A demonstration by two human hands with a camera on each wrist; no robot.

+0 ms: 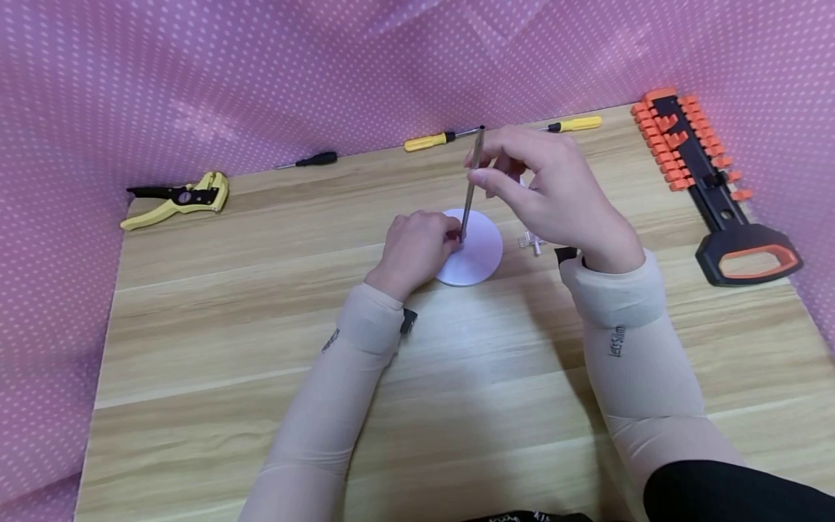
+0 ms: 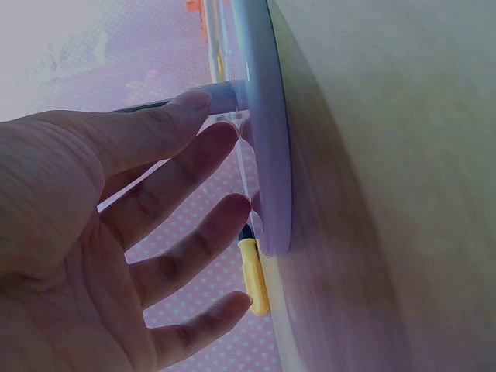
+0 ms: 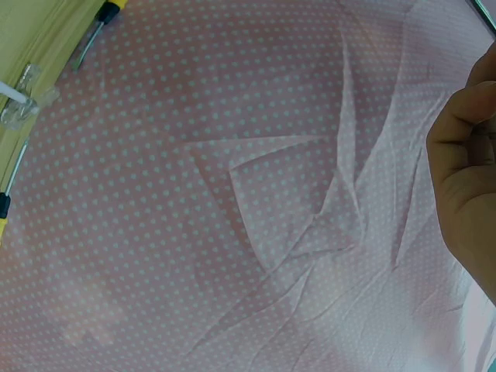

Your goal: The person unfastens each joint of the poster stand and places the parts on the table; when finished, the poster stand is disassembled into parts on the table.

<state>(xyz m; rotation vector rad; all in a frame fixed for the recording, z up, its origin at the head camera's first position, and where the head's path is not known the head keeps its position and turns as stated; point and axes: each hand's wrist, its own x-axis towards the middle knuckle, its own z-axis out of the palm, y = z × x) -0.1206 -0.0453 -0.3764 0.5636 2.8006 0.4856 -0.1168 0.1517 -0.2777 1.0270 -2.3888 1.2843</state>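
A white round disc (image 1: 484, 254) lies flat on the wooden table, with a thin grey metal rod (image 1: 470, 192) standing slightly tilted over its middle. My left hand (image 1: 417, 245) pinches the rod's foot. Seen in the left wrist view, that thumb lies against a short stub (image 2: 223, 98) on the disc (image 2: 271, 139), and the other fingers reach toward the disc's face. Higher up, my right hand (image 1: 551, 185) holds the rod between thumb and fingertips. Only part of the right hand (image 3: 469, 178) shows in the right wrist view. Whether the rod sits in the stub is hidden.
Right of the disc lies a clear plastic piece with a white stick (image 1: 535, 243). Along the back edge are a black screwdriver (image 1: 317, 159) and two yellow-handled ones (image 1: 427, 142). Yellow wire strippers (image 1: 183, 201) lie left; a black-and-orange rack (image 1: 707, 174) lies right. Dotted pink cloth (image 1: 293, 72) surrounds the table.
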